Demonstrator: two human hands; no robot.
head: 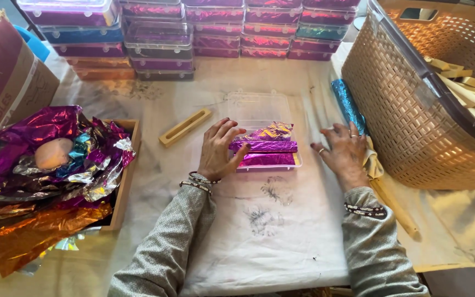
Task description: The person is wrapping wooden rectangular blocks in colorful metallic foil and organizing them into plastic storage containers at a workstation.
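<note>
A small clear plastic box lies open on the white cloth in front of me, with purple and pink foil-wrapped bars stacked in its near half. My left hand rests flat against the box's left side, fingers spread and touching the foil bars. Flat on the cloth just right of the box is my right hand, fingers apart and holding nothing. A blue foil roll lies right behind that hand.
A wooden tray heaped with crumpled purple, silver and orange foil sits at left. A wooden mould lies left of the box. Stacks of filled clear boxes line the back. A tan plastic basket of wooden pieces stands at right; a cardboard carton far left.
</note>
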